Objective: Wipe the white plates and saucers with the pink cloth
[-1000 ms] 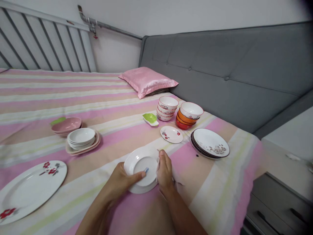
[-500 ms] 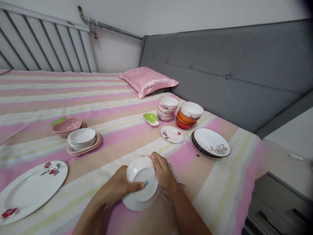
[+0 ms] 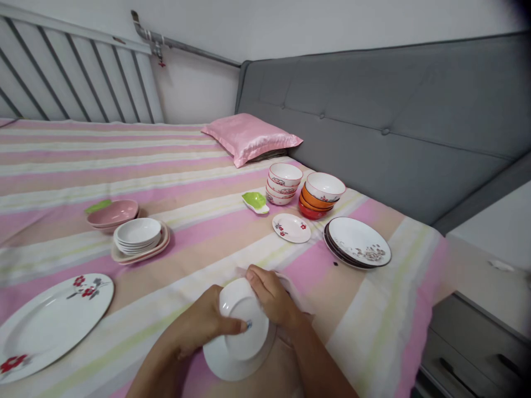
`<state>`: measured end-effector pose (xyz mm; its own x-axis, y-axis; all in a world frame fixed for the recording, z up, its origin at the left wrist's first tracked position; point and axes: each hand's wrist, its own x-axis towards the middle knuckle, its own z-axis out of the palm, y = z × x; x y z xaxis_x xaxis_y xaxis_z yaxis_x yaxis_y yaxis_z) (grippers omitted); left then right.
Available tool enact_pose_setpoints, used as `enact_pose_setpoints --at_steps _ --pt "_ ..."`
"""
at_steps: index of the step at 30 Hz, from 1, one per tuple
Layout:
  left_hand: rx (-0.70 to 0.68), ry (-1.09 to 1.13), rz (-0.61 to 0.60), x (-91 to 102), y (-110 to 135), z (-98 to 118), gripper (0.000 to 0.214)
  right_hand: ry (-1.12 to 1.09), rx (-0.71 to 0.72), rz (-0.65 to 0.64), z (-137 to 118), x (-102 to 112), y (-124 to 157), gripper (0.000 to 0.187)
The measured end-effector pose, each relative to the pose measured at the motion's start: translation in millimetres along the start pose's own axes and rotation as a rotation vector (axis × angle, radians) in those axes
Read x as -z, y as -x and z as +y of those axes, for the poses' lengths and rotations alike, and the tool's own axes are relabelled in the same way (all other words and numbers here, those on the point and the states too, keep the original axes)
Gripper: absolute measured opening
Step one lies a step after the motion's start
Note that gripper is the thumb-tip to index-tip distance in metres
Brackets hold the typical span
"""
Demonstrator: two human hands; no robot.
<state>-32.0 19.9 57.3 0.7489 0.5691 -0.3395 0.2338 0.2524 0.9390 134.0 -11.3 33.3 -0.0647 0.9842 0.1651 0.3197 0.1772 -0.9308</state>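
A small white plate (image 3: 236,354) is held tilted in front of me, its underside with a small blue mark facing up. My left hand (image 3: 209,320) grips its left side, the thumb lying across the base and the fingers hidden beneath. At the upper right edge, my right hand (image 3: 271,293) is closed around a thin pale cloth (image 3: 296,293), pressed against the plate's rim. Part of the cloth hangs behind and below that wrist. Beyond my hands, a small oval plate with red flowers (image 3: 291,228) lies on the striped bedspread.
Stacked bowls (image 3: 284,185), orange and red bowls (image 3: 317,199), and brown-edged plates (image 3: 359,243) stand to the right. A green leaf-shaped dish (image 3: 255,202) is near them. At left are small white bowls (image 3: 136,232), pink dishes (image 3: 116,214) and a large oval platter (image 3: 53,326).
The plate has tilted and its lower edge has swung down toward me. My right hand has slid slightly left along the rim with the cloth. The other dishes have stayed put.
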Motion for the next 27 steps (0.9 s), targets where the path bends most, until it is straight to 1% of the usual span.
enact_pose_setpoints --at_steps 4,6,7,9,11,13,14,16,18,21,23,27 --pt "0.000 0.032 0.009 0.5 -0.2 0.1 0.026 -0.039 0.001 0.042 4.7 -3.1 -1.0 0.032" --pt "-0.005 0.059 0.012 0.7 -0.2 -0.2 0.027 -0.086 -0.008 0.093 9.3 -5.3 -2.3 0.033" --pt "-0.008 0.075 0.012 0.8 -0.4 -0.6 0.027 -0.123 -0.021 0.137 12.1 -6.1 -3.2 0.034" --pt "-0.014 0.115 0.018 0.3 -1.2 -1.2 0.028 -0.224 -0.069 0.285 17.9 -6.5 -6.0 0.033" --pt "-0.023 0.173 0.056 -1.3 -2.5 -1.2 0.032 -0.375 -0.153 0.503 23.2 -4.7 -9.5 0.030" --pt "-0.036 0.251 0.131 -3.7 -4.0 -0.4 0.039 -0.564 -0.243 0.707 27.6 -1.1 -12.8 0.026" --pt "-0.044 0.295 0.182 -5.1 -4.9 0.2 0.043 -0.663 -0.285 0.777 29.5 1.1 -14.0 0.026" --pt "-0.060 0.376 0.301 -7.3 -7.0 1.4 0.049 -0.824 -0.352 0.859 33.1 5.0 -15.7 0.028" --pt "-0.062 0.444 0.427 -8.4 -9.8 2.1 0.052 -0.910 -0.391 0.889 36.5 7.8 -16.2 0.029" --pt "-0.070 0.526 0.594 -8.4 -14.0 3.1 0.056 -0.898 -0.368 0.880 38.6 9.0 -15.7 0.029" --pt "-0.093 0.551 0.668 -8.5 -15.6 4.0 0.058 -0.848 -0.318 0.867 36.0 8.2 -15.1 0.029" --pt "-0.147 0.507 0.752 -11.8 -15.6 4.4 0.062 -0.696 -0.182 0.854 22.3 1.1 -11.6 0.028"
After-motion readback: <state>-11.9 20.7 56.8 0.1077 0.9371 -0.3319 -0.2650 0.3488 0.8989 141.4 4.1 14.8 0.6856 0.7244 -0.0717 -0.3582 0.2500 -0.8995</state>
